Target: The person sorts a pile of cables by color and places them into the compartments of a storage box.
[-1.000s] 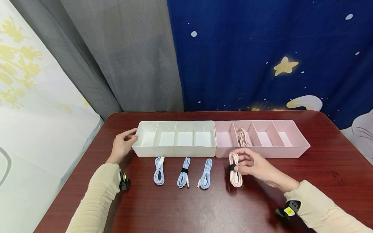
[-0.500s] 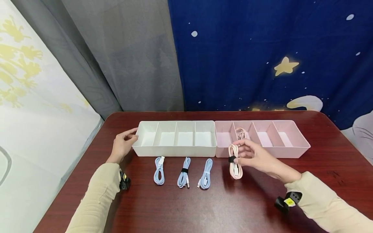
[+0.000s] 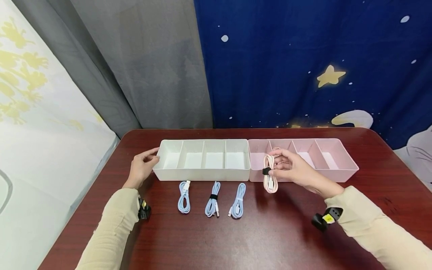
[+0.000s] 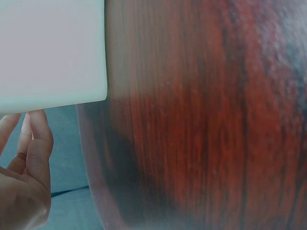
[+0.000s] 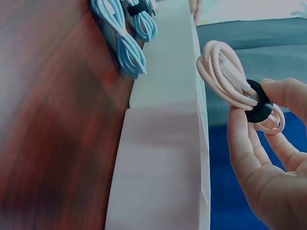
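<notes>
My right hand pinches a coiled pink charging cable by its black strap, raised before the front wall of the pink divided box. In the right wrist view that cable hangs between thumb and fingers. Another pink cable, in the box's second compartment, is mostly hidden behind the hand. My left hand rests its fingertips against the left end of the white divided box; in the left wrist view the fingers touch the box edge. No cable shows in the white box.
Three coiled blue cables, the left one, the middle one and the right one, lie in a row before the white box. The two boxes stand end to end on a dark red wooden table. Curtains hang behind it.
My right hand has carried the pink cable upward and away from me, from in front of the pink box to its front edge. The left hand, boxes and blue cables have stayed put.
</notes>
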The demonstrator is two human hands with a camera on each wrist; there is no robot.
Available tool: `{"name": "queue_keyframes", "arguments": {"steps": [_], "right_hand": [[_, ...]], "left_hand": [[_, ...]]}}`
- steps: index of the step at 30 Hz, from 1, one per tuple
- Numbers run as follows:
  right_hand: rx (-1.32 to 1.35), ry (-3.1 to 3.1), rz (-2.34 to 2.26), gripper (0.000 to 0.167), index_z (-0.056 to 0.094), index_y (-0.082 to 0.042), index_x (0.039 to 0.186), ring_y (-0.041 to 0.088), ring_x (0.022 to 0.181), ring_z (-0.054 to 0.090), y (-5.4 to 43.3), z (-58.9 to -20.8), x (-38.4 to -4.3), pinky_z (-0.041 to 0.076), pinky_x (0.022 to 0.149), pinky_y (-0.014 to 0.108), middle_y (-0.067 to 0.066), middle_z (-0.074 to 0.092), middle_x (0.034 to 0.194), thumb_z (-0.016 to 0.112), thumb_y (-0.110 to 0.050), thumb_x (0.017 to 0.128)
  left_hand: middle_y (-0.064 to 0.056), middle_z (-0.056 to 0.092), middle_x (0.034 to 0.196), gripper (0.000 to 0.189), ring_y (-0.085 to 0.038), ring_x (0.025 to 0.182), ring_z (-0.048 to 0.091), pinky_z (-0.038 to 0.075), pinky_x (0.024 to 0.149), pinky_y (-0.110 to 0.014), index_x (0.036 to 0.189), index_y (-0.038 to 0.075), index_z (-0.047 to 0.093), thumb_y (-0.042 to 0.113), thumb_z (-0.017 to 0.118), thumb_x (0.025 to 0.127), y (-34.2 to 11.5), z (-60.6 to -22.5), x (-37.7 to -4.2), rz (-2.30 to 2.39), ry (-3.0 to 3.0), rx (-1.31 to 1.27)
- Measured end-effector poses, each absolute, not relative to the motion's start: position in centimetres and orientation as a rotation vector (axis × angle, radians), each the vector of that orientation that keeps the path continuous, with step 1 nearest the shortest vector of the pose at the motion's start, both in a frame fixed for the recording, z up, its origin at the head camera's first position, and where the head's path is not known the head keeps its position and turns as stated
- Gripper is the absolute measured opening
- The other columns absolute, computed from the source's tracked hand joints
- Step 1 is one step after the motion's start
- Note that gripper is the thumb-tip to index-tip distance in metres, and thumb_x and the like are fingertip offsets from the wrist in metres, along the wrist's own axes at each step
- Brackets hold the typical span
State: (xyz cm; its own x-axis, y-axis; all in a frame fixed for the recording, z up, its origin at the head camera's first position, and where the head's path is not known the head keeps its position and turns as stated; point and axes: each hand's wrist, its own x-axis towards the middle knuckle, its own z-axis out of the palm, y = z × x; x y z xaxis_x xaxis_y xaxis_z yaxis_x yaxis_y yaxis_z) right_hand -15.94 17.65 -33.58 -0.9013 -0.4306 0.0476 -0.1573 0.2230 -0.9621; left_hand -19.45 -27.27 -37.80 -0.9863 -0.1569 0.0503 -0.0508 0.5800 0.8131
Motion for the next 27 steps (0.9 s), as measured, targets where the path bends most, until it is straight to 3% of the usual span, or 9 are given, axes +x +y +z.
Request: {"name": "queue_keyframes", "arguments": {"steps": [13, 27], "right_hand": [[-0.581, 2.325, -1.711, 0.051, 0.043, 0.007, 0.120, 0.015, 0.083, 0.057, 17.0, -32.8, -17.6, 0.048, 0.070, 0.025, 0.022, 0.053, 0.100, 0.067, 0.000, 0.075], [-0.518, 2.312, -1.702, 0.050, 0.041, 0.006, 0.120, 0.013, 0.077, 0.058, 16.9, -32.9, -19.0, 0.051, 0.065, 0.036, 0.021, 0.052, 0.098, 0.064, 0.002, 0.076]], "left_hand": [[-0.013, 0.056, 0.098, 0.039, -0.022, 0.084, 0.053, 0.051, 0.064, -0.034, 0.126, 0.014, 0.052, 0.023, 0.051, 0.089, -27.5, -37.8, -19.1, -1.383, -2.700, 0.189], [-0.013, 0.056, 0.099, 0.039, -0.021, 0.084, 0.054, 0.051, 0.064, -0.031, 0.127, 0.014, 0.051, 0.023, 0.051, 0.089, -27.5, -37.7, -19.3, -1.413, -2.690, 0.173]]}}
